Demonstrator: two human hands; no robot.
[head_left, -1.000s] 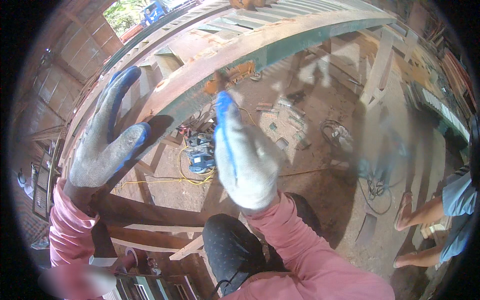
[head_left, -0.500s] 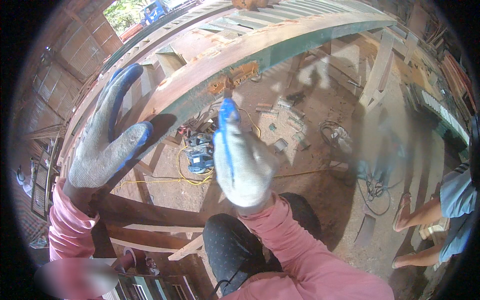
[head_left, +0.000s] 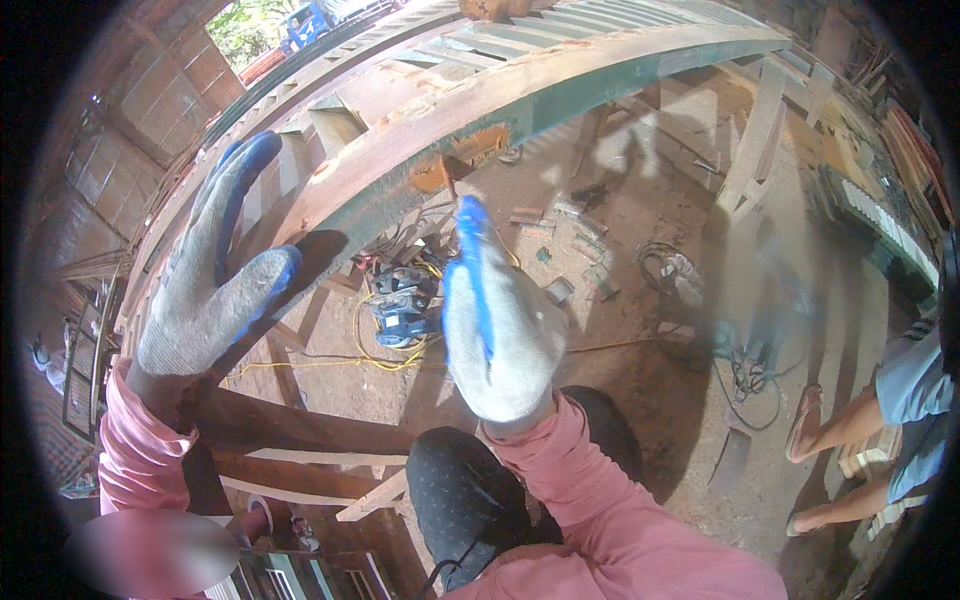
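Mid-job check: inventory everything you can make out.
Long slatted wooden frame: one, pinkish-brown and green, across the top
Rough patching: one area, orange-brown, frame's green side
Thin hand tool: one, brown, by the patching
Boxy power tool: one, blue, floor, left of centre
Thin cord: yellow, around the power tool
Small rectangular pieces: several, mixed colours, central floor
Cable bundles: two, dark, floor, right of centre
Slatted panel: one, white and green, far right
Truck: one, blue, outside, top left
Another person's legs: two, light-blue shorts, lower right
Left grip: one, grey-blue glove, spread over frame
Right grip: one, grey-blue glove, holding hand tool
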